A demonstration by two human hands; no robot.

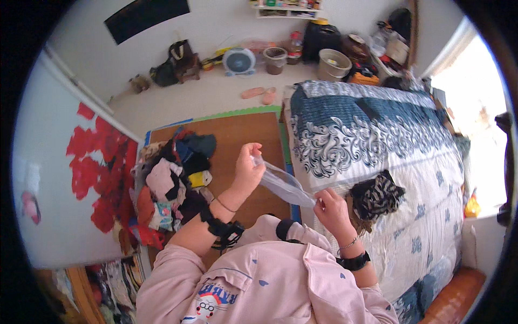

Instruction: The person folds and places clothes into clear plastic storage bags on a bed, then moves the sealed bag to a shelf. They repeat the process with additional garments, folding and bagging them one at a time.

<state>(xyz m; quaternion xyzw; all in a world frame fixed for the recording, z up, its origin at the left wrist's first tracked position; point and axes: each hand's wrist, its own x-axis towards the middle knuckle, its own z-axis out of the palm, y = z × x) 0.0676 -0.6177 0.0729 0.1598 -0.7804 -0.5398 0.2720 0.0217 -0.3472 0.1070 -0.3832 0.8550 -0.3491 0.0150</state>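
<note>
A thin, pale, see-through piece of fabric (283, 189) is stretched slantwise between my two hands, above my lap. Its upper left end is pinched in my left hand (249, 168), and its lower right end is between the thumb and fingers of my right hand (332, 208). Exactly what kind of item it is, I cannot tell. A heap of mixed clothes (164, 180) lies left of my left hand on the brown mat (230, 129). To the right of my right hand, a black and tan patterned garment (377, 194) lies crumpled on the bed.
The bed (421, 243) with its patterned cover fills the right side. A white door with red flowers (48, 162) stands at the left. Pink slippers (259, 94), a box fan (238, 61), a waste bin (275, 60) and a large bucket (334, 67) are on the floor ahead.
</note>
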